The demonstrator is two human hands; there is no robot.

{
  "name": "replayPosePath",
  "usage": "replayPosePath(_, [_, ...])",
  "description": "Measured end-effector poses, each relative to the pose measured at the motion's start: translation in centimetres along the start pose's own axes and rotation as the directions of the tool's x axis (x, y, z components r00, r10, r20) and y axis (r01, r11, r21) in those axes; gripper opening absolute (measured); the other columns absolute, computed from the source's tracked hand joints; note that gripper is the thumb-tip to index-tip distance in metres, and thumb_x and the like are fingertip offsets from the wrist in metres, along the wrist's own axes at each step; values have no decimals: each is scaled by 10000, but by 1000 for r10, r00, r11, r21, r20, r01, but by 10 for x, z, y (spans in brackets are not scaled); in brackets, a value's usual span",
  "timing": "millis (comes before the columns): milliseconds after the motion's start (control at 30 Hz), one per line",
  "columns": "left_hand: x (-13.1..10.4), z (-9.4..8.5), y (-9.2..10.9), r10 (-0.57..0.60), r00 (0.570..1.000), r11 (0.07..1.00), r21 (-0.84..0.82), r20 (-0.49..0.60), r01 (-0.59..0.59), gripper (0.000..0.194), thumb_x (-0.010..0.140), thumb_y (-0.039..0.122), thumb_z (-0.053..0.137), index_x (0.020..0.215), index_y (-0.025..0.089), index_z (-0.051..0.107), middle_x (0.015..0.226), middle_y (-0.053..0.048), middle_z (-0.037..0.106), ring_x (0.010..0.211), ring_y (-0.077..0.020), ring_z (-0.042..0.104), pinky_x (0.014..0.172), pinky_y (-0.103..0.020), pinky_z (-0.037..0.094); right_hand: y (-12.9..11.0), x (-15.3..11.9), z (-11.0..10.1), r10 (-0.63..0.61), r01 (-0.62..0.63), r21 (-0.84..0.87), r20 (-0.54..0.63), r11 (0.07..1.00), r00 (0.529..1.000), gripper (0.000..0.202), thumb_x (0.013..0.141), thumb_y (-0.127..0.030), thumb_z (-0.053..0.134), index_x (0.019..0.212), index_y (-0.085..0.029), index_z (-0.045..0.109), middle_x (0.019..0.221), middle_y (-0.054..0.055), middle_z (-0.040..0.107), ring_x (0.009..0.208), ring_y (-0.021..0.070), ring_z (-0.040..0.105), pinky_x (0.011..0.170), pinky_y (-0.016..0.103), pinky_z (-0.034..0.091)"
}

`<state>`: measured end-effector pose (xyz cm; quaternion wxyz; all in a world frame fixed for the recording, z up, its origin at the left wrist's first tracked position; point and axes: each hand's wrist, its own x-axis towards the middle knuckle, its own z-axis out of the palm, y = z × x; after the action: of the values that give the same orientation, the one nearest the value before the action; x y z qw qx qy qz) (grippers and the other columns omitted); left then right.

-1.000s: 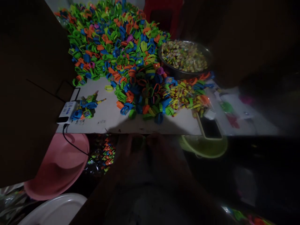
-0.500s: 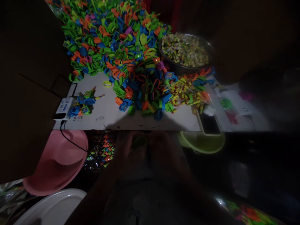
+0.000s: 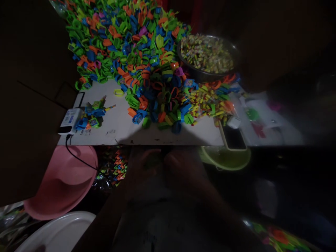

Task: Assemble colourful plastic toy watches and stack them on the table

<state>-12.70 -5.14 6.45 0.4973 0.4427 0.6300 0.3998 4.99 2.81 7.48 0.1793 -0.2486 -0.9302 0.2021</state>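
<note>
Below the table's front edge, in deep shadow, both my hands are close together over my lap. My left hand [image 3: 147, 162] is curled around a dim green plastic piece [image 3: 153, 159], which looks like one of the toy watches. Right beside it, my right hand [image 3: 178, 162] has its fingers bent in, and whatever they pinch is too dark to see. On the table above lies a big heap of plastic toy watches [image 3: 126, 49] in green, blue, orange and yellow. Small yellow wrapped rolls [image 3: 202, 101] are scattered at the heap's right.
A metal bowl [image 3: 204, 75] holds many small rolls. A phone [image 3: 235, 138] overhangs the front edge above a green basin [image 3: 231, 162]. At left are a white power bank [image 3: 69, 120] with a cable, a pink basin [image 3: 76, 168] and a white tub [image 3: 63, 227].
My right hand has turned, its fingers now curled closer to the left hand. The green piece in my left hand shows less. The view has shifted slightly.
</note>
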Motion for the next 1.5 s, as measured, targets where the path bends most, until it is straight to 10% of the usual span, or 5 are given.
replayPosePath(333, [14,-43,4,-100,977,959,245,-188,145,521,784,537,573,1211,240,560,1233,-73,636,1161,-287,581,969,-397,462,52,13,1,337,-340,-92,-39,936,941,209,839,-308,590,1005,-197,653,937,95,677,857,236,585,742,322,420])
replayPosePath(667, [63,-152,-3,359,619,624,673,-698,397,691,818,426,518,1379,35,417,1307,-298,514,1212,-447,493,980,-589,396,143,18,-12,516,-556,-392,-211,733,830,373,931,-322,422,1236,-200,597,1306,157,544,1110,332,476,902,507,388])
replayPosePath(967, [113,-52,-11,426,784,625,774,-452,107,370,888,428,483,1035,173,708,1108,-160,573,1082,-327,508,979,-485,405,131,3,-5,678,-487,512,-297,708,673,319,836,-503,565,871,-196,648,962,94,673,975,274,568,897,438,418])
replayPosePath(1200, [129,-43,-16,410,777,706,705,-479,62,247,846,368,534,837,186,701,1129,-137,597,1187,-312,482,1040,-507,343,97,-4,12,665,-137,984,176,-111,726,447,710,-611,712,925,-227,636,790,16,690,720,168,642,691,313,505])
replayPosePath(1500, [56,-14,21,51,967,991,130,-248,-19,285,790,469,571,873,198,547,1137,-82,659,1039,-228,620,884,-354,491,45,2,9,498,-167,916,-41,366,866,297,867,-517,598,899,-223,601,831,11,641,798,153,602,759,292,496])
